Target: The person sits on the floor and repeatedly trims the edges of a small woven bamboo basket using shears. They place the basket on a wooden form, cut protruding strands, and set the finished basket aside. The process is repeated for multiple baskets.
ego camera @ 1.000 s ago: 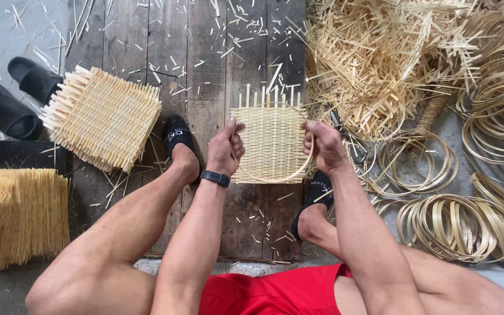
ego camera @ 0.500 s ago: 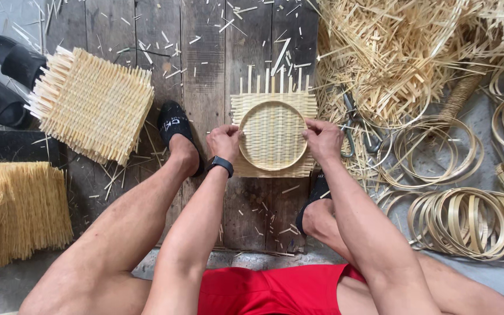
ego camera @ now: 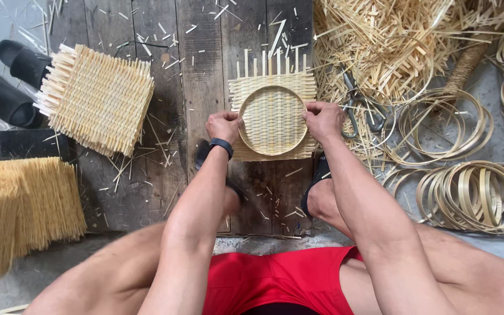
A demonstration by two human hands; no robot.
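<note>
Closest to me are my knees and red shorts [ego camera: 281, 280], with my forearms reaching out over the dark wooden boards [ego camera: 205, 76]. My left hand [ego camera: 224, 125] is curled closed on the left edge of the round hoop [ego camera: 273, 120], thumb on the rim, and my right hand [ego camera: 322, 119] is closed the same way on the right edge. A black wristband [ego camera: 221, 145] sits on my left wrist.

The hoop lies flat on the square woven mat [ego camera: 272, 87], roughly centred, and the weave inside the ring already looks pushed down into a shallow dish. By my judgement the shaping is under way but not finished: the mat's corners and the loose strip ends at the far edge stick out beyond the ring, untrimmed, and I see nothing binding the rim.

To my left a stack of flat woven mats [ego camera: 97, 99] lies waiting, none with a ring on them, and beside my left knee is a bundle of thin sticks [ego camera: 18, 210]. To my right lie many spare hoops [ego camera: 473, 195], so plenty seems left to do. Scissors [ego camera: 354, 105] rest just past my right hand. Farther off are a heap of offcuts [ego camera: 392, 41] and a pair of black slippers [ego camera: 13, 81].
</note>
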